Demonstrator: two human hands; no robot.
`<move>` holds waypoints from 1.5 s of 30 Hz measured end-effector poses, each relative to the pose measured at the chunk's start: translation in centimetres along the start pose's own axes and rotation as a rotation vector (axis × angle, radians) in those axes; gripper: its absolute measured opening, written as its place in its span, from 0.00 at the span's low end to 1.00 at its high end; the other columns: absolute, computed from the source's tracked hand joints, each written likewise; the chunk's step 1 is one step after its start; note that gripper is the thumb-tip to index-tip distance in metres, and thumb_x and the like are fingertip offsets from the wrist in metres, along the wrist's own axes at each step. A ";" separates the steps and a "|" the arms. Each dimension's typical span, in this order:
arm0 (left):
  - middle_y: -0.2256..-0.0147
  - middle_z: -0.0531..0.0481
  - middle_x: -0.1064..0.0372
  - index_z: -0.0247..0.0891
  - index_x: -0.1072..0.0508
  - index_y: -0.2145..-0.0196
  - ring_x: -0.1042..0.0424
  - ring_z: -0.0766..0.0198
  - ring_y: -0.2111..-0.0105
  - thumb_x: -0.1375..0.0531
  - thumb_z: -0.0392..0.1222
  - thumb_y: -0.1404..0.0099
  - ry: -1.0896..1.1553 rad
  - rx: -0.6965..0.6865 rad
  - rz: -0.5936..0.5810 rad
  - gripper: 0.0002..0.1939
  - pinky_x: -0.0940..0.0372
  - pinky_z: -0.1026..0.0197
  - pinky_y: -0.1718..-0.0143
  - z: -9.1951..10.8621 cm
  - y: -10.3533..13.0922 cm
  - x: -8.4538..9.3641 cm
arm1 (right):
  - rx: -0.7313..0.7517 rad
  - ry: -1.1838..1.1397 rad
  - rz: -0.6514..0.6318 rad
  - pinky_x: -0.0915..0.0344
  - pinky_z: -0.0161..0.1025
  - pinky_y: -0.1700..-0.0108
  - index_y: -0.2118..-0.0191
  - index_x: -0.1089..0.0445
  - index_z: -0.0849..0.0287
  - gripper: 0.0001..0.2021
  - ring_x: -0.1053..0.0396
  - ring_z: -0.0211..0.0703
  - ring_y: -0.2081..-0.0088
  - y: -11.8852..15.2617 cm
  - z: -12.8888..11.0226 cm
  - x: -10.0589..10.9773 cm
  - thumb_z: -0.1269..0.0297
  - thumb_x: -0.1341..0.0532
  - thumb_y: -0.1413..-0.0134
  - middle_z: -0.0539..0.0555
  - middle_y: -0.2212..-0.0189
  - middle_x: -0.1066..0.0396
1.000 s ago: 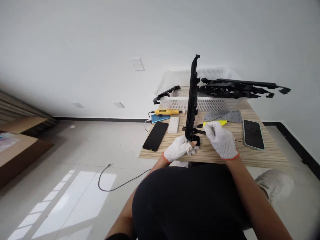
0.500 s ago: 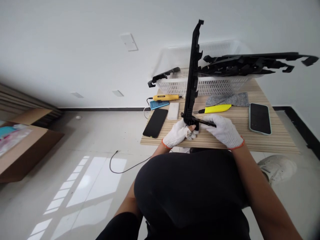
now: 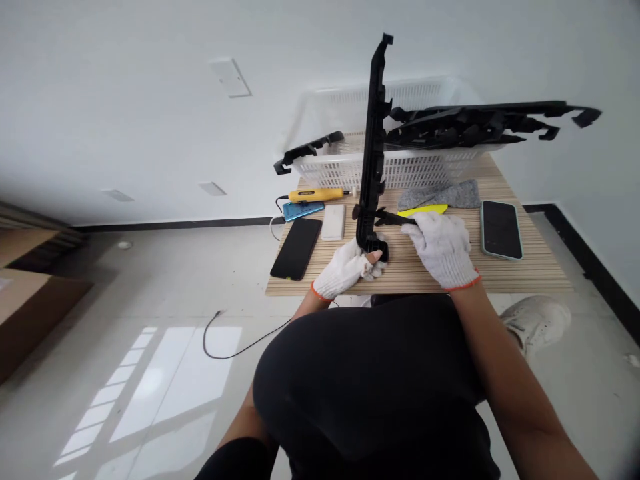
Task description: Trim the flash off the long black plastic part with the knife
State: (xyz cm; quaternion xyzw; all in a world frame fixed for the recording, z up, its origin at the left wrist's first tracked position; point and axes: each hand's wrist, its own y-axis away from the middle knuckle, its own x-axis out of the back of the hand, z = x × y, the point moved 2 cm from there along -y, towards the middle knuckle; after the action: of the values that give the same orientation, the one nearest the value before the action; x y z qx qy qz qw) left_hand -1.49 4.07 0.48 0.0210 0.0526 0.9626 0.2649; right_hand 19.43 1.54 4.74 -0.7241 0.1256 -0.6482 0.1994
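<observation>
My left hand (image 3: 345,267), in a white knit glove with the thumb tip bare, grips the lower end of a long black plastic strip (image 3: 371,147). The strip stands nearly upright, with clips and tabs along its side and a bent foot at the bottom. My right hand (image 3: 443,247), also gloved, closes around a slim black tool (image 3: 397,219). Its far end points left and meets or overlaps the strip just above the bend; I cannot tell its exact kind. A bright yellow object (image 3: 427,209) lies just behind my right hand, partly covered by it.
A white plastic basket (image 3: 327,175) with more black strips (image 3: 465,127) stands at the back of the striped table (image 3: 415,283). A yellow pen-shaped power tool (image 3: 315,195), phones (image 3: 296,248), a white block (image 3: 333,222) and a grey cloth (image 3: 440,195) lie around my hands.
My right hand has lifted and turned, bringing the slim tool higher along the strip, away from the foot. My left hand keeps its grip. The whole view has shifted slightly.
</observation>
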 end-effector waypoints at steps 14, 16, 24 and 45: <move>0.67 0.44 0.21 0.35 0.31 0.60 0.24 0.66 0.76 0.33 0.60 0.36 0.023 -0.022 -0.015 0.23 0.29 0.66 0.77 0.0 0.0 0.0 | -0.096 0.074 0.041 0.52 0.45 0.63 0.57 0.23 0.59 0.21 0.31 0.50 0.68 0.1 -0.3 1.2 0.49 0.46 0.32 0.58 0.68 0.22; 0.67 0.44 0.21 0.35 0.31 0.60 0.24 0.66 0.76 0.33 0.59 0.35 0.025 -0.026 -0.019 0.23 0.29 0.66 0.77 0.1 0.0 0.0 | -0.085 0.068 0.059 0.50 0.45 0.62 0.57 0.23 0.59 0.20 0.31 0.50 0.67 0.0 -0.3 1.3 0.50 0.46 0.31 0.58 0.67 0.22; 0.66 0.44 0.21 0.36 0.31 0.59 0.24 0.66 0.75 0.34 0.60 0.35 0.019 -0.020 -0.022 0.23 0.29 0.66 0.76 0.1 0.1 0.0 | -0.084 0.030 0.125 0.46 0.47 0.60 0.54 0.22 0.59 0.25 0.29 0.52 0.65 0.1 -0.8 1.1 0.42 0.44 0.35 0.59 0.65 0.22; 0.67 0.45 0.22 0.35 0.32 0.58 0.24 0.66 0.75 0.33 0.60 0.37 0.041 -0.005 -0.019 0.25 0.29 0.66 0.76 0.4 0.2 -0.1 | -0.110 0.055 0.189 0.44 0.49 0.62 0.67 0.22 0.60 0.21 0.30 0.51 0.71 0.1 -0.8 0.7 0.49 0.45 0.37 0.60 0.75 0.24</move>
State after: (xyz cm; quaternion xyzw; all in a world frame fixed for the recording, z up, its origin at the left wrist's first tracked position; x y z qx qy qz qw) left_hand -1.48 3.93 0.88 0.0001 0.0557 0.9604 0.2728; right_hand 18.72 1.00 5.39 -0.7010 0.2339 -0.6382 0.2159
